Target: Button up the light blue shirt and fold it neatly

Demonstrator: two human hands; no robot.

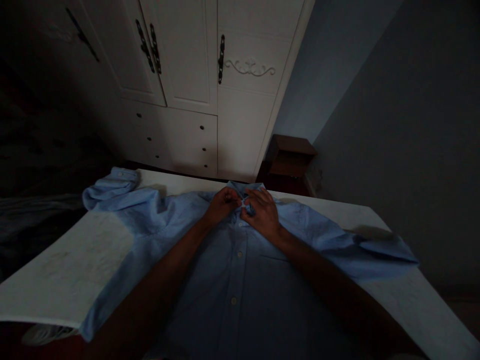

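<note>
A light blue button-up shirt (pixel 210 280) lies front side up, its collar (pixel 245 185) at the far edge and its sleeves spread to both sides. My left hand (pixel 224 204) pinches the shirt's front just below the collar, on the left of the opening. From the right, my right hand (pixel 261 210) grips the facing edge there with bent fingers. Between the fingertips the cloth is bunched, and the top button cannot be made out clearly. Below the hands, several pale buttons (pixel 240 254) run down the closed placket.
Under the shirt is a white table (pixel 90 255) with a marbled top. Beyond it stands a white wardrobe (pixel 187 60) with dark handles and drawers. A small brown wooden cabinet (pixel 292 155) is by the wall. A shoe (pixel 45 334) shows below the table at lower left.
</note>
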